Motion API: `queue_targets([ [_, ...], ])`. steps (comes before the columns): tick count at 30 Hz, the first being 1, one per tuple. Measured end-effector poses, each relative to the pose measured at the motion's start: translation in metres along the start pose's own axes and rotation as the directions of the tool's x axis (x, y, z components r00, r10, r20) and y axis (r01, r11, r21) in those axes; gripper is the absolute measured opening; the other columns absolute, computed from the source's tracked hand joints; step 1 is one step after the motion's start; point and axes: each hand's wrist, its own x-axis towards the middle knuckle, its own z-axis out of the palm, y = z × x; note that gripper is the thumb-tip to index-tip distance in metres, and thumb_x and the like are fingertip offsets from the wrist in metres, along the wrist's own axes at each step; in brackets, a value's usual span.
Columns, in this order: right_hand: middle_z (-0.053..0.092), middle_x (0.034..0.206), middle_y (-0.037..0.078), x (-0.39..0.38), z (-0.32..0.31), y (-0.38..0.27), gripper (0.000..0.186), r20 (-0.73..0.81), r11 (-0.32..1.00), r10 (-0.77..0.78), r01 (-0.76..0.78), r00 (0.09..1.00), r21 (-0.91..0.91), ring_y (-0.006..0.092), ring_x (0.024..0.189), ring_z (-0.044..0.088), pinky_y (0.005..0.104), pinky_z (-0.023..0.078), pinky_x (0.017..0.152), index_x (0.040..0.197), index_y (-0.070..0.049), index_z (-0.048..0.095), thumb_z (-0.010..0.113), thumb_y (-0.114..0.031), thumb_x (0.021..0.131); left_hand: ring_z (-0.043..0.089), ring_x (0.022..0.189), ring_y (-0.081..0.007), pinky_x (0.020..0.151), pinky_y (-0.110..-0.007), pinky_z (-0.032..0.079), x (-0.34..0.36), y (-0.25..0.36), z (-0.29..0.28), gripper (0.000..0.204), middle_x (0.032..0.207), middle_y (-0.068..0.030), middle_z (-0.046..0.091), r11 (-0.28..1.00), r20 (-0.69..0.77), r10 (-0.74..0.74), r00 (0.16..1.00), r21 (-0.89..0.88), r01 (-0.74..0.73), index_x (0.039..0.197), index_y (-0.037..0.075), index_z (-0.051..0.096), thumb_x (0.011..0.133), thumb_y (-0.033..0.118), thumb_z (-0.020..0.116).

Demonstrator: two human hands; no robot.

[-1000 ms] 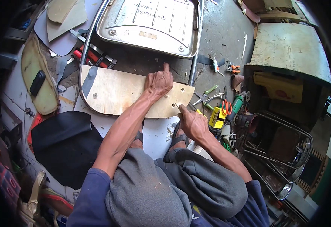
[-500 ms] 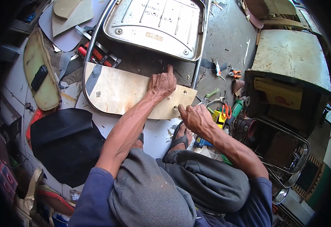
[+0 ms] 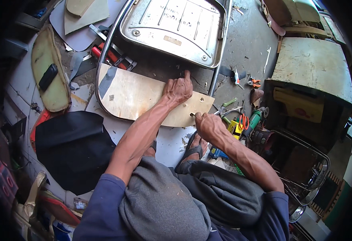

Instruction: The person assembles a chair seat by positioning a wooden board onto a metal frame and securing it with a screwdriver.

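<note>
A pale plywood board (image 3: 138,96) with a grey tape strip and small holes lies across the lower part of a bent tubular metal frame (image 3: 107,46). My left hand (image 3: 177,90) grips the board's upper edge, its index finger reaching beyond it and the others curled. Pinched in my right hand (image 3: 210,128), at a hole in the board's right part, is a small thin tool (image 3: 193,114), mostly hidden by the fingers. Just beyond the board, a metal seat pan (image 3: 172,32) sits in the frame.
Black sheet material (image 3: 73,152) and a worn pad (image 3: 47,88) lie left. Red-handled clamps (image 3: 109,56) are behind the board. Pliers (image 3: 254,83), an angle grinder (image 3: 255,119) and a yellow box (image 3: 236,126) lie right, beside a wooden box (image 3: 308,68) and chromed frames (image 3: 308,168).
The whole view has shifted, so the scene sits farther right. My right hand has turned slightly at the hole, and less of the tool shows. My left hand stays on the board's edge.
</note>
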Motion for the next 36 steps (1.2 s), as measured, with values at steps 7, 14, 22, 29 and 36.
queue_targets([
  [7, 0.071, 0.080, 0.027, 0.017, -0.027, 0.013, 0.030, 0.394, 0.878, 0.170, -0.321, 0.903, 0.356, 0.0419, 0.077, 0.073, 0.0504, 0.058, 0.074, 0.094, 0.004, 0.069, 0.052, -0.020, 0.094, 0.067, 0.048, -0.0187, 0.042, -0.037, 0.053, -0.002, -0.010, 0.021, 0.033, 0.052, -0.0046, 0.059, 0.992, -0.024, 0.067, 0.997, 0.106, -0.064, 0.115, -0.004, 0.056, 0.097, 0.024, 0.054],
  [14, 0.071, 0.078, 0.024, -0.006, -0.018, 0.016, 0.029, 0.098, 0.997, -0.063, 0.059, 0.993, 0.044, 0.0394, 0.073, 0.073, 0.0482, 0.058, 0.067, 0.100, -0.001, 0.068, 0.050, -0.024, 0.098, 0.072, 0.057, -0.0307, 0.050, -0.045, 0.055, -0.001, 0.007, -0.012, 0.035, 0.062, -0.0197, 0.067, 0.995, 0.070, -0.048, 0.996, -0.082, 0.054, 0.121, -0.004, 0.049, 0.094, 0.018, 0.052],
  [22, 0.069, 0.074, 0.019, -0.005, -0.003, 0.001, 0.025, -0.053, 0.978, -0.102, 0.091, 0.993, -0.188, 0.0357, 0.063, 0.069, 0.0493, 0.054, 0.055, 0.094, -0.004, 0.062, 0.045, -0.021, 0.101, 0.074, 0.063, -0.0367, 0.058, -0.050, 0.058, -0.002, 0.005, -0.012, 0.035, 0.067, -0.0256, 0.069, 0.988, 0.104, -0.064, 0.992, -0.134, 0.078, 0.121, -0.005, 0.047, 0.093, 0.015, 0.050],
  [29, 0.068, 0.085, 0.020, -0.011, 0.005, 0.003, 0.037, -0.024, 0.974, -0.061, 0.055, 0.998, -0.218, 0.0343, 0.064, 0.069, 0.0459, 0.051, 0.053, 0.128, -0.001, 0.060, 0.052, -0.020, 0.097, 0.074, 0.065, -0.0372, 0.062, -0.051, 0.058, 0.000, 0.008, -0.014, 0.036, 0.070, -0.0264, 0.070, 0.987, 0.130, -0.076, 0.989, -0.130, 0.093, 0.123, -0.005, 0.046, 0.093, 0.014, 0.050],
  [36, 0.072, 0.082, 0.027, 0.012, 0.021, 0.024, 0.033, 0.155, 0.998, 0.000, -0.010, 0.988, 0.058, 0.0394, 0.078, 0.074, 0.0483, 0.059, 0.070, 0.088, 0.006, 0.070, 0.055, -0.022, 0.095, 0.074, 0.065, -0.0361, 0.060, -0.049, 0.058, -0.001, 0.006, -0.009, 0.034, 0.070, -0.0243, 0.070, 0.998, 0.128, -0.019, 0.992, -0.052, 0.025, 0.121, -0.003, 0.048, 0.094, 0.017, 0.051],
])
